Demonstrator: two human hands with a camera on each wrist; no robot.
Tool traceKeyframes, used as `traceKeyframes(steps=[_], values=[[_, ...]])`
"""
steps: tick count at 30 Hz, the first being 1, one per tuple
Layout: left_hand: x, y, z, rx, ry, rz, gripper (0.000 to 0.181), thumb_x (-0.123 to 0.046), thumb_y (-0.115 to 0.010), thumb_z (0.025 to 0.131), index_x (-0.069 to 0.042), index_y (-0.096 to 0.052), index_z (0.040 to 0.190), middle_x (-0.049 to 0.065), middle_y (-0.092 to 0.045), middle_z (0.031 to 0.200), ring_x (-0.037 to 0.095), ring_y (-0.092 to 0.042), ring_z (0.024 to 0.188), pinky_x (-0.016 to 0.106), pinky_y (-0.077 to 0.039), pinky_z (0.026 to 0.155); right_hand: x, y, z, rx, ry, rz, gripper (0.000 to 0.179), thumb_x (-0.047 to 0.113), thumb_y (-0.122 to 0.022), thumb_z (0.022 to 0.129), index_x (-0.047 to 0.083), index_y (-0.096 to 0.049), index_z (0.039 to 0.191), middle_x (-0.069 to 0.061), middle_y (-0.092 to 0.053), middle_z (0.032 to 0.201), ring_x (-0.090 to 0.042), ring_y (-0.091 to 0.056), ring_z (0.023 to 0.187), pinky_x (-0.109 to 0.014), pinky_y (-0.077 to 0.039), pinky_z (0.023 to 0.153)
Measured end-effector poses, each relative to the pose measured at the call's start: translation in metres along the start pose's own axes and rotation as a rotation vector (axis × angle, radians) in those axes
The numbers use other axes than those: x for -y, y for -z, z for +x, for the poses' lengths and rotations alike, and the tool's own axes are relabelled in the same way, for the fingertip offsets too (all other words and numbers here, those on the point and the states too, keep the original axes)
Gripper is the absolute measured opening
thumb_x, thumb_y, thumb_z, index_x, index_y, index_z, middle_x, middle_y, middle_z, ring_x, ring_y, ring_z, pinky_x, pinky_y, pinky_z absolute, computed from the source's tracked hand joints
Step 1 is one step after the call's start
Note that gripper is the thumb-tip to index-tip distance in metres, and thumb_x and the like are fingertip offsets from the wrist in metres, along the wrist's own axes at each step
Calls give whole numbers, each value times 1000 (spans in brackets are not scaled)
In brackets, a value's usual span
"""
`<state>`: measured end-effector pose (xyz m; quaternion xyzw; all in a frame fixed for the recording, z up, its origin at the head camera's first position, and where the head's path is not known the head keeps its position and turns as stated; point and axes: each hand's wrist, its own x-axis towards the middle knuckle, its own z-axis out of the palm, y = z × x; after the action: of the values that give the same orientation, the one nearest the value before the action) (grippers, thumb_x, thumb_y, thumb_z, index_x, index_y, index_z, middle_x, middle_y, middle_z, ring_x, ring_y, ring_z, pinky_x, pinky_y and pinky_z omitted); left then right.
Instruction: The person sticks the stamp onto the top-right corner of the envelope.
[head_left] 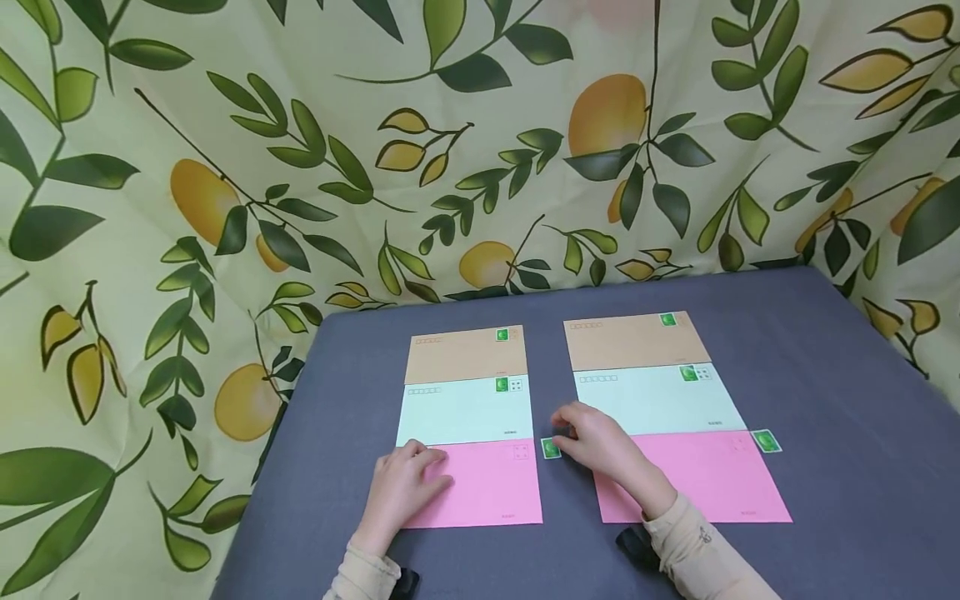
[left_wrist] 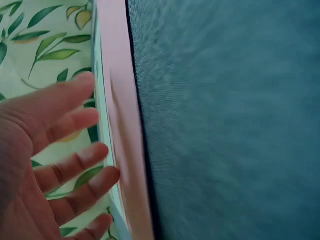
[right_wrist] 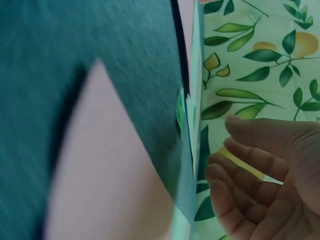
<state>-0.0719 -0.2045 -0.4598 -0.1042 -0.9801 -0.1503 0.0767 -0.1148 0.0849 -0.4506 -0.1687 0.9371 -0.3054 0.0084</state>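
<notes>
Two columns of envelopes lie on the table, each brown at the back, pale mint in the middle and pink in front. My left hand (head_left: 403,490) is over the left pink envelope (head_left: 491,492), fingers loosely spread at its left part. Between the columns lies a green stamp (head_left: 551,448), flat on the cloth; the stamp (right_wrist: 180,111) also shows in the right wrist view. My right hand (head_left: 603,442) hovers right beside it, thumb and fingers loosely bent with nothing between them. Its wrist crosses the right pink envelope (head_left: 712,479). Each pink envelope has a faint printed box at its upper right.
Another green stamp (head_left: 767,441) lies right of the right pink envelope. Green stamps sit on the left brown envelope (head_left: 457,357), right brown envelope (head_left: 622,343), left mint envelope (head_left: 457,417) and right mint envelope (head_left: 645,396). A leaf-patterned curtain (head_left: 450,108) hangs behind the blue-grey table (head_left: 847,500).
</notes>
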Motion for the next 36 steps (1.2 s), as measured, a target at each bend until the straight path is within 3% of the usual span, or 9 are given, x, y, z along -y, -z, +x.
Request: traceKeyframes(steps=[5, 9, 13, 21, 26, 31, 36], values=[[10, 4, -8, 42, 59, -6, 33, -32, -80, 68, -19, -73, 97, -3, -58, 84, 13, -53, 78, 44, -41, 74, 1, -10, -2, 20, -12, -31, 18, 9, -73, 76, 3, -68, 91, -3, -59, 83, -11, -47, 69, -27, -43, 63], [17, 8, -11, 67, 88, -13, 35, -30, -80, 68, -17, -73, 99, -2, -57, 84, 13, -50, 76, 41, -42, 70, 2, -13, -4, 44, -16, -54, 20, 7, -73, 76, 1, -68, 94, -5, -60, 86, -12, -50, 71, -30, -46, 67], [21, 10, -13, 77, 90, -10, 37, -28, -81, 67, -15, -73, 101, 0, -57, 85, 14, -49, 75, 36, -40, 68, 5, -14, -5, 57, -21, -73, 22, 6, -73, 76, -1, -68, 96, -8, -61, 88, -15, -54, 74, -34, -49, 71], [26, 12, -14, 109, 108, -5, 44, -29, -81, 67, -15, -71, 108, 1, -52, 84, 13, -42, 73, 31, -35, 66, 4, -17, -5, 49, -11, -88, 16, 4, -72, 75, 0, -69, 90, -6, -56, 81, -13, -49, 69, -30, -45, 65], [28, 12, -14, 126, 112, -6, 46, -29, -81, 67, -16, -70, 110, 1, -51, 84, 13, -40, 74, 31, -33, 66, 4, -19, -5, 54, -28, -76, 8, 1, -72, 73, 5, -65, 77, -2, -50, 74, -12, -44, 64, -27, -40, 61], [28, 11, -13, 140, 134, -19, 46, -28, -80, 68, -16, -70, 111, 1, -50, 83, 13, -40, 75, 31, -33, 67, 6, -18, -6, 60, -68, -62, 11, 1, -72, 74, 3, -65, 82, -4, -51, 77, -14, -45, 67, -29, -42, 63], [27, 11, -12, 137, 129, -17, 46, -28, -80, 68, -16, -70, 111, 1, -50, 84, 14, -40, 75, 32, -33, 67, 6, -17, -6, 48, -70, -62, 11, 1, -73, 73, 4, -63, 76, -4, -49, 76, -14, -45, 65, -28, -41, 62]])
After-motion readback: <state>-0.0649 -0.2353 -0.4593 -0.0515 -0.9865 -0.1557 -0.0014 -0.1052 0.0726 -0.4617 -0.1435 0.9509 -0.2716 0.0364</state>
